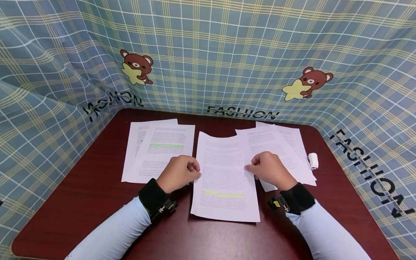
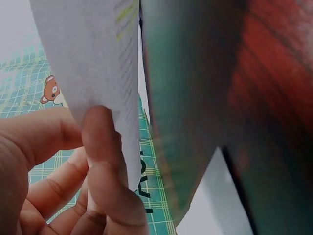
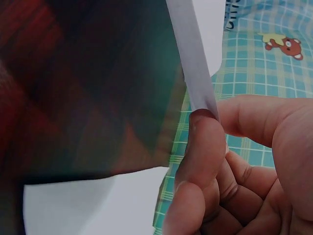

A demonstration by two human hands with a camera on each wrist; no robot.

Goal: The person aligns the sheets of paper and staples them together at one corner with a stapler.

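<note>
The tabletop [image 1: 74, 187] is finished in dark reddish brown, with its corners rounded, and is enclosed at the back and on both sides by hanging cloth [image 1: 208, 72]. The cloth is checked in white and yellow lines over blue-grey, and is gathered into soft, wavy folds at the left. On it are printed two brown cartoon bears, a left bear [image 1: 138, 66] and a right bear [image 1: 307, 83], each shown hugging a yellow star. Black slashed capital lettering [image 1: 242, 112] is repeated low on all three sides. A pale sheen is cast on the tabletop's near part; in the wrist views the cloth is rendered greener.
</note>
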